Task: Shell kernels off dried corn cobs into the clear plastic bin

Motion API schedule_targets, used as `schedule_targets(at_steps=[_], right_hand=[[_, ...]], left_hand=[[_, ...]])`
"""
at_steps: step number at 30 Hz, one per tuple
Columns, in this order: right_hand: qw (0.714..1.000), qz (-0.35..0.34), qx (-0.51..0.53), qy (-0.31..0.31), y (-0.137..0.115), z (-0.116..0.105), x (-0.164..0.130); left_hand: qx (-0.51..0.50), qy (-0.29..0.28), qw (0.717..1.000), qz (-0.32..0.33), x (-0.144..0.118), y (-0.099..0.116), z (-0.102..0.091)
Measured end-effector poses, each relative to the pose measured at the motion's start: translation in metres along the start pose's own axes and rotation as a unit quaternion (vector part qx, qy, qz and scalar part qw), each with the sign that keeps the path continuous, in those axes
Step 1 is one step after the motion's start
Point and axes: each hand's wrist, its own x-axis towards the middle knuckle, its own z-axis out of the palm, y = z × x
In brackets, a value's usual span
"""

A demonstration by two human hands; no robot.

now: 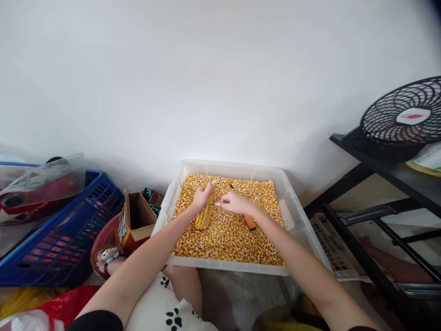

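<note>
The left hand (pixel 201 198) covers the upper part of the corn cob (pixel 206 214), and the right hand (pixel 236 202) hides most of a thin dark tool (pixel 232 187), too small to identify. An orange piece (pixel 250 222) is half hidden under the right wrist. The fan (pixel 404 120) and blue crate (pixel 65 230) are cut off by the frame edges, as is the black shelf (pixel 382 163)

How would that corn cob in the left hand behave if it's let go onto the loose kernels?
The corn cob looks stiff and roughly cylindrical, so it could roll a little. The bed of loose kernels in the clear tub would probably cradle it. The left hand wraps it easily, so it seems light.
</note>
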Motion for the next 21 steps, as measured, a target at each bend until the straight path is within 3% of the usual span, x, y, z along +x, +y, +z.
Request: schedule_targets(at_steps=[5, 9, 16, 21], right_hand=[[1.000, 0.003, -0.015, 0.004, -0.010, 0.006, 0.001], [0.999, 0.014, -0.032, -0.031, -0.015, 0.003, 0.002], [0.996, 0.010, -0.059, -0.068, -0.011, 0.000, 0.002], [0.996, 0.000, -0.053, -0.076, -0.009, -0.002, 0.002]], left_hand=[[0.031, 0.004, 0.999, 0.026, -0.002, -0.002, 0.005], [0.066, 0.002, 0.997, 0.043, -0.004, -0.004, 0.009], [0.138, -0.012, 0.986, 0.093, -0.008, -0.008, 0.017], [0.161, -0.018, 0.982, 0.094, -0.007, -0.009, 0.019]])
